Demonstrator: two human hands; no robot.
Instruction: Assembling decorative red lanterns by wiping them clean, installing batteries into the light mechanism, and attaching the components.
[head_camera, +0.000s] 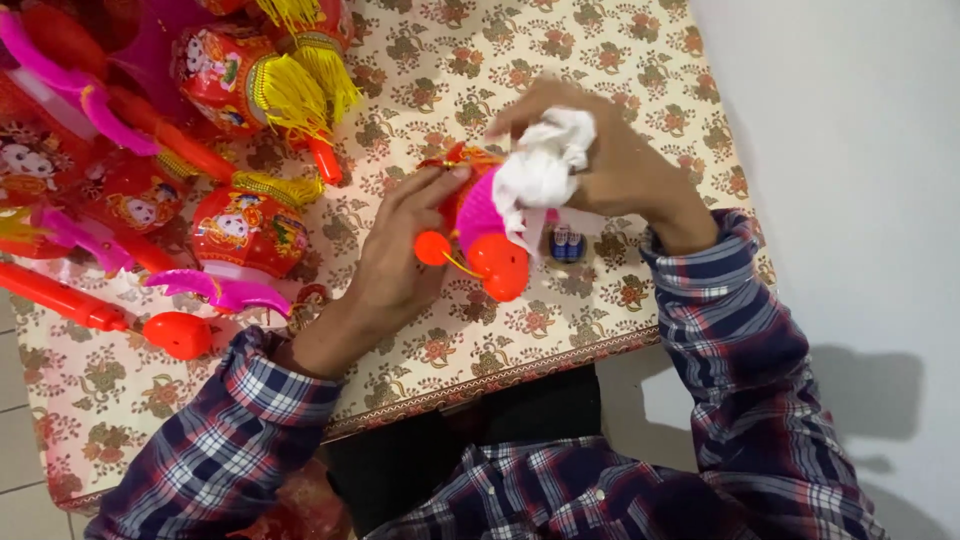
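- A toy lantern (480, 215), pink and red with orange ball ends, is held just above a table (560, 330) covered with a floral cloth, near its front edge
- The left hand (395, 255) is closed on the lantern's left side, fingers wrapped around the back and the thumb pressed on the red top
- The lantern is therefore found to the right of the left palm, in contact with it
- A white cloth (545, 165) is gripped in the right hand (620, 165) and is pressed against the lantern's upper right side
- The right hand is placed above and to the right of the lantern; its fingers are bunched around the cloth, so the lantern is touched through the cloth
- The lantern is thus held between both hands, with its orange ends pointing toward the person
- Two small batteries (567, 243) are seen lying on the table just right of the lantern, below the right hand
- A pile of similar red lanterns (245, 230) with yellow tassels and pink handles is spread over the table's left part, well apart from the hands
- Plaid sleeves (740, 330) are worn on both arms
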